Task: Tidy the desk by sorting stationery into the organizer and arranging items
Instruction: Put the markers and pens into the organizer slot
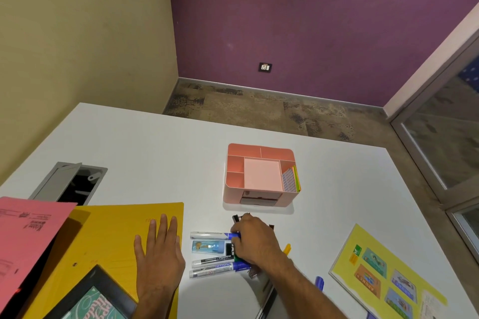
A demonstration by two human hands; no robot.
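Three markers: white-barrelled whiteboard markers (211, 235) lie side by side on the white desk (145, 142), one at the top of the row with a blue cap, two at the bottom with dark and blue caps, their cap ends under the right hand.
Blue case: a small translucent blue plastic box (207, 246) lies between the top marker and the lower two.
Right hand: the right hand (255, 239) rests over the cap ends of the row, fingers curled down around them — whether they actually clamp one I cannot tell.
Black clip: a small black binder clip (236, 218) shows just beyond the knuckles.
Organizer: a pink plastic desk organizer (234, 163) with several open compartments stands farther back, apart from the markers; coloured sticky tabs (291, 180) fill its right-hand compartment, and a pale pink pad (262, 173) lies in the middle one.
Left hand: the left hand (158, 248) lies flat, fingers spread open, on a yellow card folder (111, 235) just left of the markers.
Pink sheet: a pink printed paper (28, 230) overlaps the folder's left side.
Frame: a black picture frame (96, 295) lies on the folder's near corner.
Yellow card: a yellow laminated picture sheet (383, 274) lies at the right — well apart from the organizer.
Cable hatch: a grey hatch (67, 181) stands open at the desk's left.
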